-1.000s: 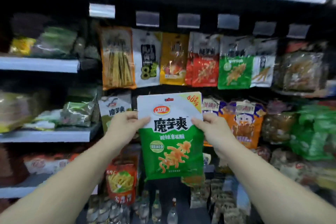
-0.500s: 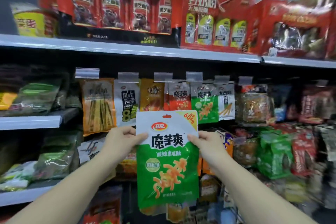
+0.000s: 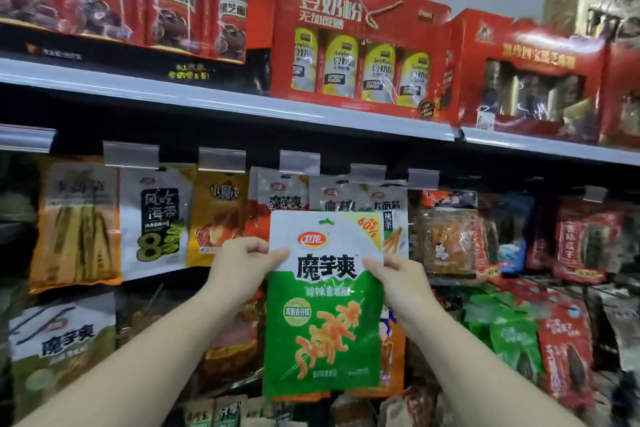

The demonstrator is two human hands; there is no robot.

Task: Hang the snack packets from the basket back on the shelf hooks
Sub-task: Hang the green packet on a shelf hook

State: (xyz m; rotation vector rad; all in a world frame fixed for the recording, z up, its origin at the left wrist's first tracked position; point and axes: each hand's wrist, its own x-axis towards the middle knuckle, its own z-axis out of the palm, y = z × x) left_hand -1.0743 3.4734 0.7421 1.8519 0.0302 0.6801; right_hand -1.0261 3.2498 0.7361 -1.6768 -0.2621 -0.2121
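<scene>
A white and green snack packet (image 3: pixel 325 308) with orange food art is held up in front of the hook row. My left hand (image 3: pixel 242 265) pinches its left edge, and my right hand (image 3: pixel 398 276) pinches its right edge. The packet's top edge, with its hang hole (image 3: pixel 327 221), sits just below the matching packets (image 3: pixel 337 203) hanging on the hooks behind it. A price tag holder (image 3: pixel 367 173) marks the hook above. The basket is out of view.
Other hanging packets fill the row: a yellow one (image 3: pixel 78 225), a white one (image 3: pixel 156 218), an orange one (image 3: pixel 220 215). A grey shelf edge (image 3: pixel 242 107) above carries red gift boxes (image 3: pixel 356 42). More packets (image 3: pixel 575 239) hang at the right and below.
The view has tilted upward, bringing the top shelf into sight. Both hands have raised the packet closer to the hook row, still holding its two sides.
</scene>
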